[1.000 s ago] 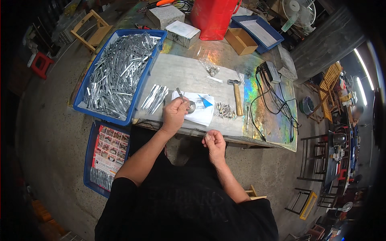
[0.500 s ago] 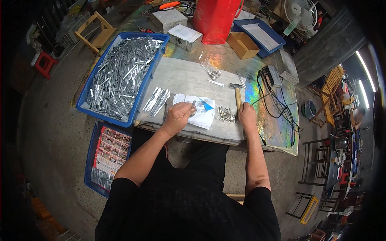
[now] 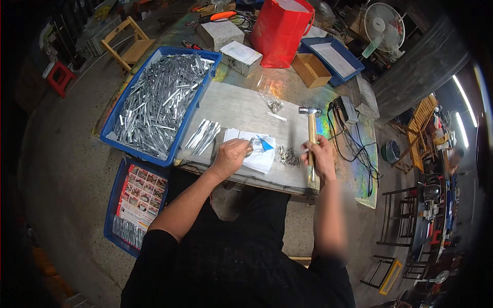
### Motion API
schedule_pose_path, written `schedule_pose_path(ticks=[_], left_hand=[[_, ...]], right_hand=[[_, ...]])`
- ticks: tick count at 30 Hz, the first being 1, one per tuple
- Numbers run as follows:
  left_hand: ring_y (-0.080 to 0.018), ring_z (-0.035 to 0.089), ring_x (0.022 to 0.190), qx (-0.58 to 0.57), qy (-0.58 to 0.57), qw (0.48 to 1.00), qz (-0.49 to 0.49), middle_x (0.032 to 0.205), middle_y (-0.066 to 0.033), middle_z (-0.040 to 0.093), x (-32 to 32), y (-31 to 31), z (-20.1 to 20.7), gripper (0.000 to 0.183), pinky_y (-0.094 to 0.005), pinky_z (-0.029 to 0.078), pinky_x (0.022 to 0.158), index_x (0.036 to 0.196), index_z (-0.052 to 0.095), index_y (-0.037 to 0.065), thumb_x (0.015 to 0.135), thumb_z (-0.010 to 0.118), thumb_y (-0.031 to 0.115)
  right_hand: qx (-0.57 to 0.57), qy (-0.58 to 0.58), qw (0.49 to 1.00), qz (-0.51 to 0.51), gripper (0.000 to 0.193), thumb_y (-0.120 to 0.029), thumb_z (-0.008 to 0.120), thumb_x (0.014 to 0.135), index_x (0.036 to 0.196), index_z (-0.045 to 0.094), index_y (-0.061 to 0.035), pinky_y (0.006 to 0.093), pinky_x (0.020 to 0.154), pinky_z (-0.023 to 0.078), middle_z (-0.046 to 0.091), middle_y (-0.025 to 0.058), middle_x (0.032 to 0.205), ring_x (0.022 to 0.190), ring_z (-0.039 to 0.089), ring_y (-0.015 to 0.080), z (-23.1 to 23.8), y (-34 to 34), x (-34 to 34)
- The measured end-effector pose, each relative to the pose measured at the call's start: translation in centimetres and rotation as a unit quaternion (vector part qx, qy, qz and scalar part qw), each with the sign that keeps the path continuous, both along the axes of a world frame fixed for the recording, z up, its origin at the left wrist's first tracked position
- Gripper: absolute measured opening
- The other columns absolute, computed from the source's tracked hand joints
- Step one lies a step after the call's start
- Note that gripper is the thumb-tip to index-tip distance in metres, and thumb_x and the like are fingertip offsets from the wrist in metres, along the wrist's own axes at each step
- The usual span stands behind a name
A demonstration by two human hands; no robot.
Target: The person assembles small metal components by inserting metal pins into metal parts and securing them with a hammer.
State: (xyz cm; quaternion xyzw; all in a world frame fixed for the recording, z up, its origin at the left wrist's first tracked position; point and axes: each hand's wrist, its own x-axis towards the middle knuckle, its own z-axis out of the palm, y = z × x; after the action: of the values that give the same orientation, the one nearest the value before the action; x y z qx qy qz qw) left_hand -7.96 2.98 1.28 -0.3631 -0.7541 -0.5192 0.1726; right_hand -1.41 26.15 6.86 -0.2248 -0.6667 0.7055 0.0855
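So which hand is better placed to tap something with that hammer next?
Probably the right hand: it grips the hammer by its wooden handle. The left hand is closed by the white papers, away from the hammer.

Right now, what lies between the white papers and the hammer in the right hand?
In the head view, a pile of small metal pieces lies on the grey sheet between the papers and the hammer.

We find bare passage over the grey mat [image 3: 237, 107] between the metal strips [image 3: 204, 136] and the plastic bag [image 3: 275, 106]. Leftward, the blue bin [image 3: 195, 109] walls it off; rightward, the hammer [image 3: 312, 126] in the right hand [image 3: 322, 156] and tangled black cables [image 3: 337, 109] obstruct.
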Motion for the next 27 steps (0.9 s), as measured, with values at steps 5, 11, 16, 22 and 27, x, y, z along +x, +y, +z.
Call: schedule_pose_path(ticks=[5,11,16,22,27], left_hand=[[-0.0277,0.051,0.06,-0.032,-0.015,0.999,-0.003,0.063,-0.0132,0.051,0.1,-0.5,0.3,0.005,-0.0337,0.041,0.052,0.072,0.051,0.0,0.071,0.054,0.003],[-0.0269,0.053,0.059,0.003,0.003,1.0,-0.004,0.062,-0.0121,0.052,0.3,0.2,0.5,0.005,-0.0327,0.041,0.052,0.07,0.053,0.001,0.07,0.055,0.005],[-0.0277,0.052,0.058,-0.001,0.016,1.0,0.011,0.062,-0.0128,0.051,0.1,-0.3,0.3,0.004,-0.0338,0.041,0.051,0.069,0.051,0.0,0.07,0.054,0.003],[-0.0284,0.052,0.058,0.012,0.014,1.0,-0.015,0.062,-0.0132,0.051,0.1,0.0,0.6,0.005,-0.0349,0.041,0.051,0.069,0.05,-0.001,0.069,0.055,0.002],[-0.0282,0.052,0.06,0.021,0.016,0.999,-0.019,0.063,-0.0133,0.052,-0.2,0.3,0.0,0.004,-0.0349,0.041,0.052,0.072,0.051,-0.001,0.069,0.054,0.001]], right_hand=[[0.065,0.096,0.986,0.117,0.041,-0.006,0.052,0.076,0.114,0.038,-0.0014,0.0178,0.041,0.034,0.049,0.002,0.063,0.047,0.045,0.0063,3.4,-4.1,3.6],[0.414,0.103,0.884,0.193,0.042,-0.006,0.057,0.074,0.114,0.044,-0.0018,0.023,0.058,0.04,0.055,0.0098,0.075,0.066,0.052,0.013,7.1,-6.3,6.0],[0.468,0.108,0.845,0.234,0.043,-0.003,0.057,0.072,0.114,0.044,-0.0007,0.0251,0.069,0.043,0.058,0.0164,0.086,0.077,0.057,0.0178,13.0,-7.8,6.2],[0.523,0.262,0.808,0.07,0.038,-0.002,0.051,0.076,0.113,0.043,0.0038,0.0183,0.043,0.035,0.053,0.0045,0.063,0.047,0.044,0.0055,14.0,-7.7,7.3],[0.519,0.126,0.818,0.211,0.041,-0.001,0.056,0.072,0.112,0.048,-0.0061,0.0309,0.052,0.04,0.05,0.0147,0.061,0.051,0.049,0.0209,11.6,-7.8,5.8]])
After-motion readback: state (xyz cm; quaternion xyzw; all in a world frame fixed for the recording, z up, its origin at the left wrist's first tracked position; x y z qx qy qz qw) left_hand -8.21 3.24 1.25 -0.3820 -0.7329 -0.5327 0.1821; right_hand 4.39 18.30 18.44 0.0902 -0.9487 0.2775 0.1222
